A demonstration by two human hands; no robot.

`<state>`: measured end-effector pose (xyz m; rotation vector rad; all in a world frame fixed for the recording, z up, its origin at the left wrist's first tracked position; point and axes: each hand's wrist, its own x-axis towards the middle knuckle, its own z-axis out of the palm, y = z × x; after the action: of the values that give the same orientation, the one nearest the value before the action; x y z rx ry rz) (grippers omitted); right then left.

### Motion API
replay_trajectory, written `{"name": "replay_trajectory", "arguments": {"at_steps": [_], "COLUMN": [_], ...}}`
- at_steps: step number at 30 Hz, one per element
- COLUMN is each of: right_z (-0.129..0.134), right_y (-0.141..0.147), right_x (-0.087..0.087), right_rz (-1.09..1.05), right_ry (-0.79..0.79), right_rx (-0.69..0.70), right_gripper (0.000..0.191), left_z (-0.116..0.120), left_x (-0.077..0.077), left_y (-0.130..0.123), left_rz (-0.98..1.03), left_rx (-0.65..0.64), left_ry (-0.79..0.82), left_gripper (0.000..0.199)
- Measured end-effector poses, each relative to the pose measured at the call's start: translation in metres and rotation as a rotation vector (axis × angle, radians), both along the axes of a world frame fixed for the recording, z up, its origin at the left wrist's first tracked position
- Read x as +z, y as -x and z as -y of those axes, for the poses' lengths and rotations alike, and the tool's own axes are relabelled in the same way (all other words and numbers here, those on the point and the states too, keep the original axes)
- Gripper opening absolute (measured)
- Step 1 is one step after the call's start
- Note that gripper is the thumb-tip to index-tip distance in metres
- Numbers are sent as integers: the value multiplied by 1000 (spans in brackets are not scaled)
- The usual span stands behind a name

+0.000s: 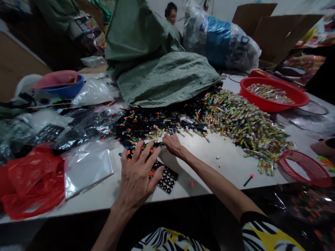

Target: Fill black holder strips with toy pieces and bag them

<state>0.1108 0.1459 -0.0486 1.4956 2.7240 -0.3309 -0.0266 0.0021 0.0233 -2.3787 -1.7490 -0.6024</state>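
My left hand [137, 170] lies spread, palm down, on a black perforated plastic card [167, 177], its fingertips at the edge of a heap of small black pieces with orange and yellow tips [149, 125]. My right hand [172, 144] reaches in from the right, fingers curled against that heap. Whether it pinches a piece is hidden. Beyond it, a larger heap of multicoloured wrapped sticks [240, 127] spreads across the white table [209, 174]. A single orange-tipped black piece [248, 179] lies apart near the table's front edge.
A red basin [272, 94] of wrapped sticks stands at the back right, with a red mesh basket [305, 169] near the right edge. Green woven sacking [167, 80], clear plastic bags, a red bag [34, 181] and stacked bowls crowd the left and back. A person stands behind the sacking.
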Motion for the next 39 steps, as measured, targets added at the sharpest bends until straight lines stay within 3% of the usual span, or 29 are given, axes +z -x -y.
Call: {"name": "replay_trajectory", "arguments": {"at_steps": [4,9,11,15,17,19,21,23,26,28,30,32,36,39], "right_z": [25,66,78,98,105,103,85,57,15,5,13,35,82,92], "right_y": [-23,-22,-12,7,13,13,3,-18,-53,-67,-71,-64,-38,-18], "right_x": [-5,-25,-34,-38,-32,-23,-14,-6,0,-2,-8,-14,-26,-37], "right_rz": [-149,-869,-940,-635,-462,-351,-299,-280,-243,-250,-297,-441,-1040,-1275], "right_ry": [44,596,606,329,202,199,310,364,236,259,319,404,768,866], "right_rx": [-40,-55,-68,27,62,80,93,-21,-400,-455,-426,-407,-330,-368], "right_gripper": [22,20,22,13,19,24,24,32,23,12,8,14,21,26], "left_z": [1,3,4,3,2,1,-1,-3,-6,-7,-7,-6,-5,-5], "left_x": [-2,-4,-5,-6,-7,-7,-8,-7,-6,-5,-4,-4,-4,-4], "left_y": [2,3,3,3,4,5,5,3,0,-1,-1,1,3,4], "left_rz": [64,94,94,96,89,69,52,50,52,45,38,39,49,54], "left_rx": [-39,-30,-31,-33,-29,-26,-14,7,34,36,21,7,5,1], "left_ry": [33,39,44,36,25,18,16,9,-5,-3,1,-1,0,9], "left_gripper": [42,42,43,44,46,46,43,40,37,37,37,36,35,35]}}
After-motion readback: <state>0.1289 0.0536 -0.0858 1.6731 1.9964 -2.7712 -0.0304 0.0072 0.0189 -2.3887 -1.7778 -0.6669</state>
